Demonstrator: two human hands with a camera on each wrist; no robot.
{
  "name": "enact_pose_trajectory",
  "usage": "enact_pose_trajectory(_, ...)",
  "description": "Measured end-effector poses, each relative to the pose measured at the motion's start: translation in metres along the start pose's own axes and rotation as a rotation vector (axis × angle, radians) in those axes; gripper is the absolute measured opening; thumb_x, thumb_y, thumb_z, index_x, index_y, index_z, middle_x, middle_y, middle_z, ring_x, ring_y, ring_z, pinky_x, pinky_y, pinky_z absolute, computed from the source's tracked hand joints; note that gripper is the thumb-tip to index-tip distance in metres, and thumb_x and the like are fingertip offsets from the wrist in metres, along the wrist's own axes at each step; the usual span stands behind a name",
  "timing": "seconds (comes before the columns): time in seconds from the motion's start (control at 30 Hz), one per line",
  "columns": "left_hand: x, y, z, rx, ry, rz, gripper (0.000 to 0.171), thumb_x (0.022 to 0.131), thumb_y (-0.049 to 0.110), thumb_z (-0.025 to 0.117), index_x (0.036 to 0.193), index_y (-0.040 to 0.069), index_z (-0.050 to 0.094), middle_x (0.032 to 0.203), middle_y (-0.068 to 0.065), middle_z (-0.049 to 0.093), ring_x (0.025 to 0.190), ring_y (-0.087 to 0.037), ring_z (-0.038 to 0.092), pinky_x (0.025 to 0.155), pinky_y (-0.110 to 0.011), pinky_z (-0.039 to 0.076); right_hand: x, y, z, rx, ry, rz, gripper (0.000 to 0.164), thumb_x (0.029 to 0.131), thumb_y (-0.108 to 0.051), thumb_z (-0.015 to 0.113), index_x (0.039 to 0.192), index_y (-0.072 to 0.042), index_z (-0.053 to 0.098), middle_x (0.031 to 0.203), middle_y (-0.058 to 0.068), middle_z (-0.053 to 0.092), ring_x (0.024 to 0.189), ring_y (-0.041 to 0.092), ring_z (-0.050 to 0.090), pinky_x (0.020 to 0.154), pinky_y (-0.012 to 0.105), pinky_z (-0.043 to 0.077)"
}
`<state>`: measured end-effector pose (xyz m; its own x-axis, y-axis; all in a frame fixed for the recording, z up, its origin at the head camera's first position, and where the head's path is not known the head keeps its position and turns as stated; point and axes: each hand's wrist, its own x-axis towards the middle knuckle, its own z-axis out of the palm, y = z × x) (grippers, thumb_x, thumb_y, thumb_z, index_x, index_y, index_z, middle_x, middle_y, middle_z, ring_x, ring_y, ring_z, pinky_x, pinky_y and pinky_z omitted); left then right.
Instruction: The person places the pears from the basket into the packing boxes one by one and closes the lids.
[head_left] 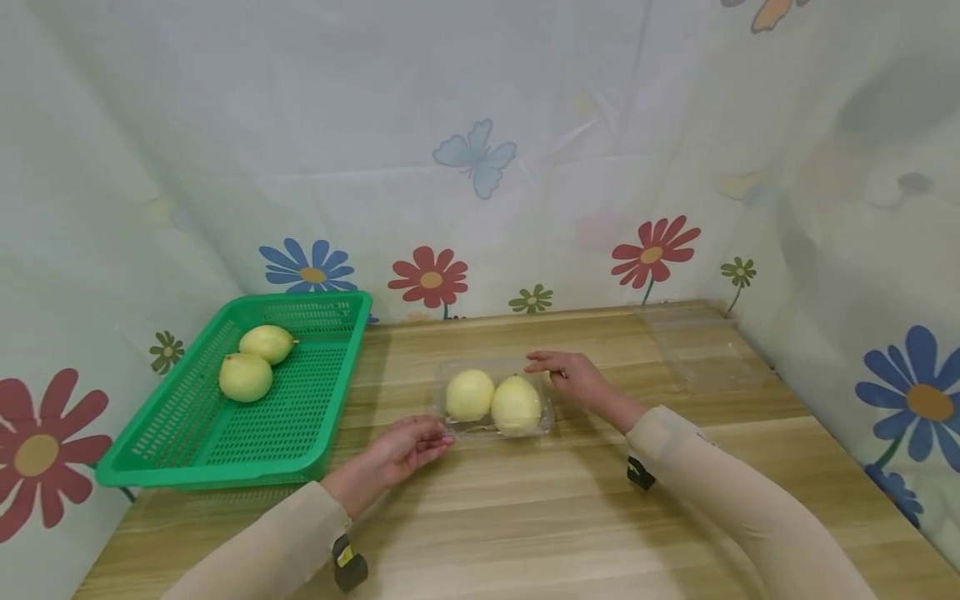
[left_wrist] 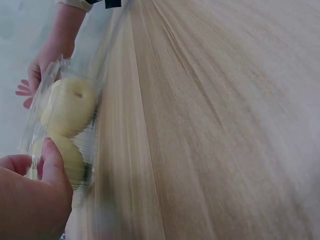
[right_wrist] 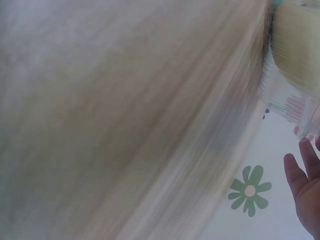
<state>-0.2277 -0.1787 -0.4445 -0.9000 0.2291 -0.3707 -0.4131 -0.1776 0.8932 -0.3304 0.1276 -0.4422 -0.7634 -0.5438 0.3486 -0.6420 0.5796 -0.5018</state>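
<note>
A clear plastic box (head_left: 487, 432) on the wooden table holds two pale yellow pears, the left pear (head_left: 470, 395) and the right pear (head_left: 516, 405). My left hand (head_left: 405, 450) is at the box's near left corner, and its thumb and finger pinch the rim in the left wrist view. At the far right corner is my right hand (head_left: 573, 377). In the right wrist view its fingers (right_wrist: 297, 175) are spread and fairly straight, with one tip against the box edge. Whether a lid covers the pears is hard to tell.
To the left stands a green plastic basket (head_left: 341, 392) with two more pears (head_left: 246, 377) inside. Another clear plastic piece (head_left: 705, 354) lies at the table's back right. A flower-printed sheet (head_left: 525, 208) hangs behind the table (head_left: 480, 525) and at its sides.
</note>
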Motion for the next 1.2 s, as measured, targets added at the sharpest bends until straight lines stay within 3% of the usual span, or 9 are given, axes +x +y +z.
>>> enact_pose_trajectory(0.17, 0.001, -0.001, -0.001, -0.012, 0.011, 0.000, 0.011, 0.102, -0.003, 0.049, 0.100, 0.004, 0.058, 0.082, 0.000, 0.069, 0.079, -0.007, 0.071, 0.079, -0.018, 0.061, -0.002, 0.000, 0.001, 0.000, 0.010, 0.002, 0.045, 0.092, 0.016, 0.045, 0.116, -0.003, 0.077, 0.135, 0.019, 0.068, 0.127, 0.039, 0.064, 0.069, 0.023, 0.040)
enact_pose_trajectory(0.4, 0.001, -0.002, -0.003, -0.010, 0.010, 0.004, 0.011, 0.101, -0.004, 0.050, 0.101, 0.005, 0.056, 0.078, 0.001, 0.071, 0.076, -0.005, 0.073, 0.076, -0.016, 0.061, -0.002, -0.002, 0.000, -0.003, 0.015, -0.011, 0.044, 0.092, 0.015, 0.045, 0.116, -0.002, 0.077, 0.135, 0.020, 0.068, 0.125, 0.039, 0.065, 0.067, 0.023, 0.038)
enact_pose_trajectory(0.53, 0.001, -0.002, -0.002, -0.003, 0.032, 0.006, 0.012, 0.101, -0.005, 0.051, 0.113, -0.001, 0.053, 0.079, 0.001, 0.071, 0.075, -0.005, 0.073, 0.075, -0.016, 0.061, -0.002, -0.002, -0.001, -0.020, 0.006, -0.021, 0.045, 0.091, 0.016, 0.045, 0.117, -0.002, 0.077, 0.135, 0.021, 0.067, 0.125, 0.039, 0.065, 0.066, 0.023, 0.038)
enact_pose_trajectory(0.7, 0.000, -0.002, -0.002, 0.049, 0.032, 0.020, 0.040, 0.101, -0.003, 0.053, 0.138, -0.013, 0.039, 0.090, -0.003, 0.071, 0.080, -0.007, 0.072, 0.081, -0.020, 0.062, -0.001, -0.005, -0.005, -0.057, -0.022, -0.028, 0.042, 0.091, 0.014, 0.047, 0.117, -0.002, 0.076, 0.136, 0.021, 0.067, 0.115, 0.038, 0.070, 0.061, 0.023, 0.035)
enact_pose_trajectory(0.73, 0.000, -0.001, -0.003, 0.070, 0.031, 0.027, 0.045, 0.101, -0.003, 0.054, 0.141, -0.014, 0.035, 0.094, -0.006, 0.070, 0.082, -0.008, 0.072, 0.084, -0.023, 0.062, 0.000, -0.007, -0.007, -0.082, -0.034, -0.040, 0.041, 0.092, 0.013, 0.049, 0.118, -0.002, 0.076, 0.136, 0.020, 0.067, 0.114, 0.037, 0.070, 0.063, 0.024, 0.039)
enact_pose_trajectory(0.83, 0.000, 0.000, -0.004, 0.219, 0.047, 0.074, 0.059, 0.101, 0.000, 0.058, 0.150, -0.013, 0.027, 0.111, -0.016, 0.065, 0.093, -0.016, 0.071, 0.093, -0.033, 0.061, 0.000, -0.013, -0.013, -0.198, -0.081, -0.107, 0.035, 0.093, 0.010, 0.055, 0.119, -0.002, 0.075, 0.137, 0.020, 0.067, 0.115, 0.036, 0.069, 0.077, 0.036, 0.056)
enact_pose_trajectory(0.97, -0.002, 0.004, -0.006, 0.563, 0.134, 0.185, 0.074, 0.097, 0.008, 0.069, 0.156, -0.006, 0.027, 0.133, -0.032, 0.055, 0.117, -0.039, 0.065, 0.100, -0.047, 0.058, -0.002, -0.026, -0.025, -0.315, -0.141, -0.182, 0.032, 0.094, 0.004, 0.063, 0.124, -0.002, 0.071, 0.140, 0.023, 0.063, 0.128, 0.040, 0.061, 0.102, 0.052, 0.054)
enact_pose_trajectory(1.07, -0.003, 0.009, -0.006, 0.769, 0.180, 0.266, 0.083, 0.093, 0.014, 0.076, 0.158, -0.002, 0.027, 0.145, -0.035, 0.048, 0.134, -0.051, 0.052, 0.105, -0.055, 0.054, -0.006, -0.038, -0.036, -0.290, -0.154, -0.140, 0.033, 0.097, -0.001, 0.064, 0.129, -0.002, 0.068, 0.143, 0.025, 0.060, 0.131, 0.043, 0.059, 0.104, 0.055, 0.053)
enact_pose_trajectory(1.2, -0.004, 0.017, -0.003, 0.908, 0.177, 0.357, 0.086, 0.090, 0.020, 0.080, 0.157, -0.002, 0.031, 0.154, -0.033, 0.043, 0.141, -0.050, 0.045, 0.111, -0.058, 0.048, -0.013, -0.053, -0.051, -0.194, -0.119, -0.038, 0.035, 0.099, -0.005, 0.062, 0.133, 0.000, 0.064, 0.142, 0.025, 0.060, 0.132, 0.044, 0.058, 0.105, 0.059, 0.051)
